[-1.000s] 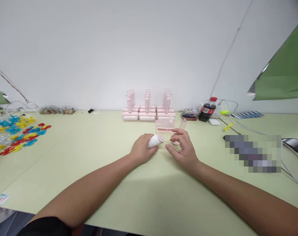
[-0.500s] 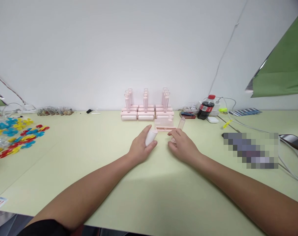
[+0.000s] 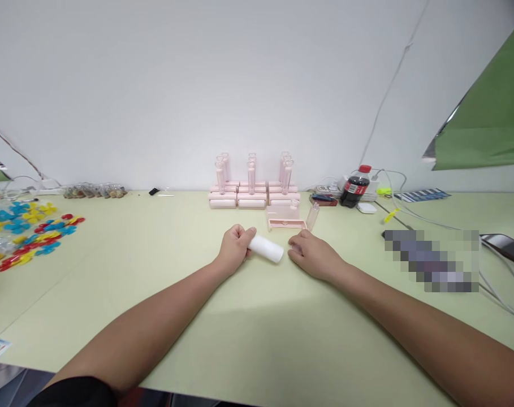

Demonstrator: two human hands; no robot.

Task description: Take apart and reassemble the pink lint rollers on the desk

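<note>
Fingers (image 3: 251, 232) of the left hand (image 3: 234, 249) clasp the left end of a smooth white cylinder (image 3: 266, 249), left of the curled right hand (image 3: 318, 255), whose hold on a mostly hidden pale-pink piece (image 3: 297, 249) is unclear.

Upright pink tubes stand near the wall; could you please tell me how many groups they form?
3: a left group, a middle group and a right group. A lone tube nearer the right hand isn't counted; some tubes may be hidden.

The left grip (image 3: 235, 250) clasps, the right grip (image 3: 316, 255) seems curled
</note>
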